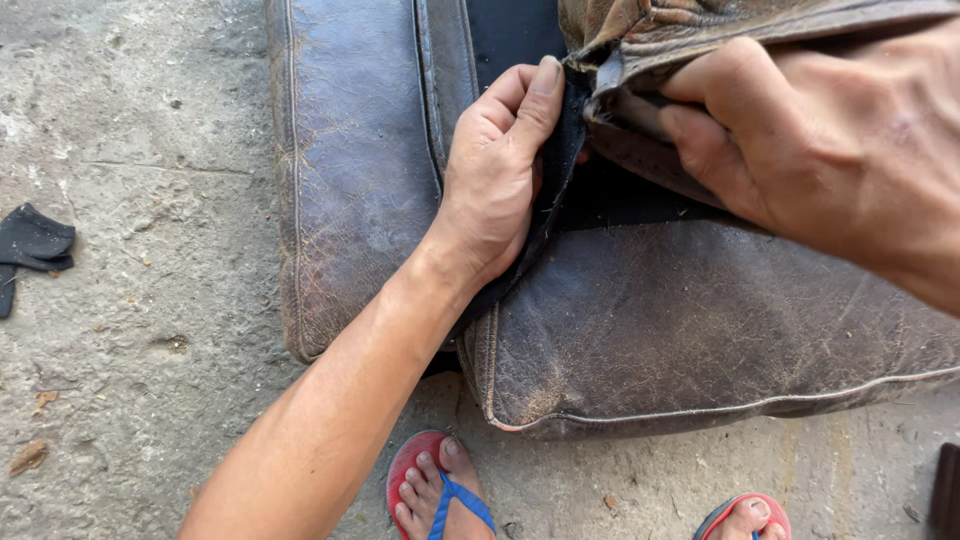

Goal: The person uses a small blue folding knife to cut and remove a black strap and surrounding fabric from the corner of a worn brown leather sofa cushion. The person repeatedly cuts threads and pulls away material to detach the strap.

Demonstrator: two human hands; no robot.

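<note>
The right hand [840, 150] is being cut off by the frame's right edge; its fingertips are being hidden under a folded flap of worn brown leather [700, 30], so what lies beneath them cannot be made out. The leather flap itself is being cropped by the top edge. A dark gap between the cushions is being shown, its contents too dim to read.

The black fabric edge [560, 170] is being pinched by the left hand [495, 180], thumb pressed along its outer side, fingers curled behind it, clamped together on the cloth. The fabric is being held upright between the left seat cushion [350, 170] and the front cushion [700, 320]. The right fingers are being closed on the flap, just beside the fabric's upper end.

On the concrete floor [150, 350], a dark cloth scrap [30, 245] is being seen at far left. Two red-and-blue flip-flops [435, 490] are being partly cropped below.
</note>
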